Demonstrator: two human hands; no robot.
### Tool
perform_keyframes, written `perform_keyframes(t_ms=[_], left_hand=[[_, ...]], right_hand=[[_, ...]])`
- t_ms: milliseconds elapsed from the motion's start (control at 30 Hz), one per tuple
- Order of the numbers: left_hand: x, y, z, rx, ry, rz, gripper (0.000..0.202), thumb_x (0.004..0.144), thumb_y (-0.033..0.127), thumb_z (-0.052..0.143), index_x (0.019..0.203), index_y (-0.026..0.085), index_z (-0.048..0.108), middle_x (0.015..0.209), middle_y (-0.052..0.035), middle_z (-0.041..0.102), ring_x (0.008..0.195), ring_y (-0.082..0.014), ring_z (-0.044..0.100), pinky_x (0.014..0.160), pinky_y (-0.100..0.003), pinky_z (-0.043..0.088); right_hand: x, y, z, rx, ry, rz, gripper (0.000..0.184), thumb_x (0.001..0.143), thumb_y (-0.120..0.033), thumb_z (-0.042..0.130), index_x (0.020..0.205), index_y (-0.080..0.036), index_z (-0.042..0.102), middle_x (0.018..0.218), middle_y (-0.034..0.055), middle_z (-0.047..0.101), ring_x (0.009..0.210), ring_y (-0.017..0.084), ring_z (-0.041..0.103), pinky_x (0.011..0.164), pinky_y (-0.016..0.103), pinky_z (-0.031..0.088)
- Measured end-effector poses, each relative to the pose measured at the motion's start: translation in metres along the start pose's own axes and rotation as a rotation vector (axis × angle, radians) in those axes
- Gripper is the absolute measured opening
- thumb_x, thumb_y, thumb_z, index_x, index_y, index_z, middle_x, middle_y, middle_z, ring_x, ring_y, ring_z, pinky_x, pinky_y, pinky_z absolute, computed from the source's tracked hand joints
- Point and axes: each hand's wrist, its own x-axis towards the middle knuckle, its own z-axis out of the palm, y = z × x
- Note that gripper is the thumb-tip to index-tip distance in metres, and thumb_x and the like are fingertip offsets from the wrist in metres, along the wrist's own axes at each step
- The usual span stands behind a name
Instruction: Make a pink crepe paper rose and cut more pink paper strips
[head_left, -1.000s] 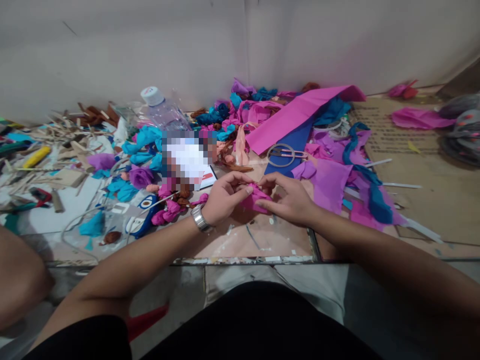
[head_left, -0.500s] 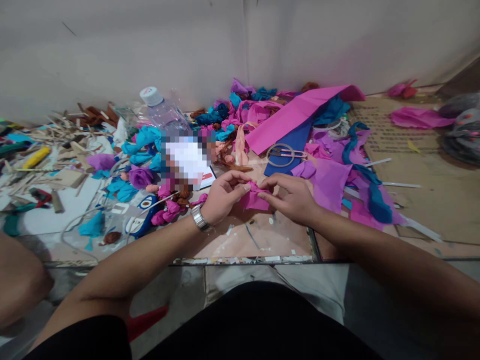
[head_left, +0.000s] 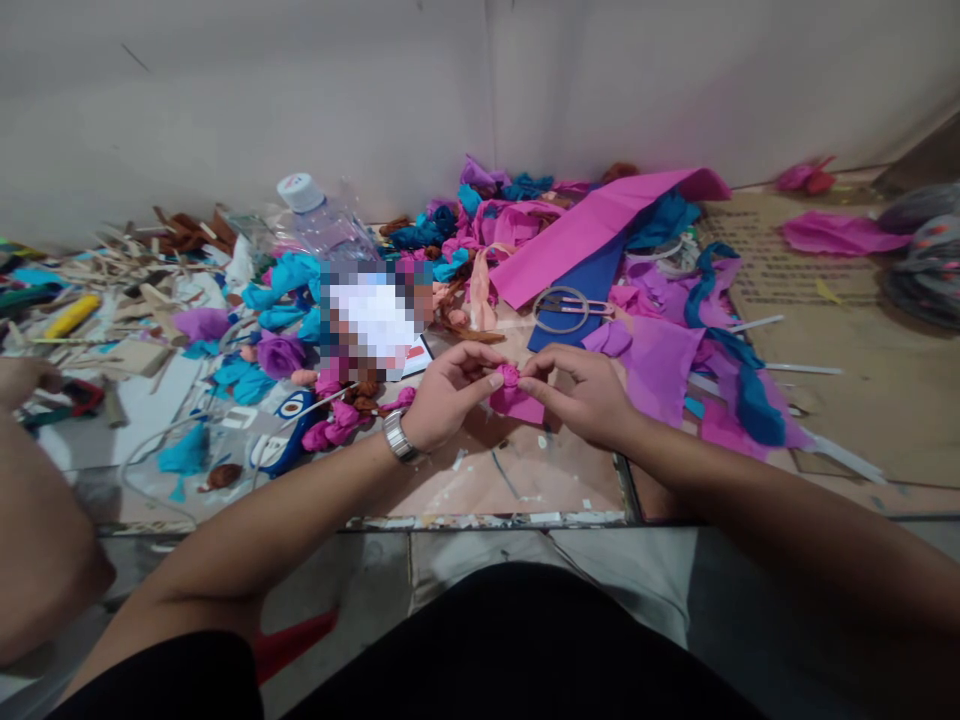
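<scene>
Pinching a small magenta paper (head_left: 523, 405) over the table (head_left: 559, 470): left hand (head_left: 452, 395) and right hand (head_left: 583, 397) both nearly closed on it. Top bunched, perhaps coiled, too small to be sure; lower part flat. Watch (head_left: 398, 436) on left wrist.

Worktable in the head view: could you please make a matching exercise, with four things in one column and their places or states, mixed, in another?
Column 1
1. Wristwatch
2. Clear bottle
3. Small pink paper
4. Grey ring

Column 2
A. Held by the left hand and the right hand
B. Overlapping the dark blue sheet
C. Around the left wrist
D. Topped with a white cap

Right pairs: 1-C, 2-D, 3-A, 4-B
</scene>
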Motion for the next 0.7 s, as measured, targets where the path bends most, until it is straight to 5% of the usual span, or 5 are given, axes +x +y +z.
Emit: perform_keyframes(t_ms=[267, 700], left_hand=[[-0.0016, -0.0011, -0.0017, 0.005, -0.029, 0.079, 0.029, 0.083, 0.031, 0.087, 0.104, 0.019, 0.071, 0.104, -0.0027, 0.077, 0.096, -0.0087, 0.074, 0.087, -0.018, 0.063], [-0.0033, 0.0051, 0.0035, -0.018, -0.080, 0.011, 0.034, 0.081, 0.036, 0.088, 0.100, 0.016, 0.068, 0.097, -0.0038, 0.078, 0.089, -0.0092, 0.076, 0.078, -0.016, 0.061]], right_hand=[[-0.0014, -0.0007, 0.0011, 0.084, -0.034, 0.077, 0.020, 0.096, -0.035, 0.075, 0.089, -0.016, 0.073, 0.088, 0.0008, 0.073, 0.080, 0.009, 0.066, 0.074, 0.021, 0.049], [-0.0015, 0.0036, 0.0022, 0.100, -0.017, 0.147, 0.030, 0.092, -0.044, 0.079, 0.084, -0.016, 0.073, 0.083, 0.0020, 0.072, 0.074, 0.010, 0.065, 0.067, 0.023, 0.046]])
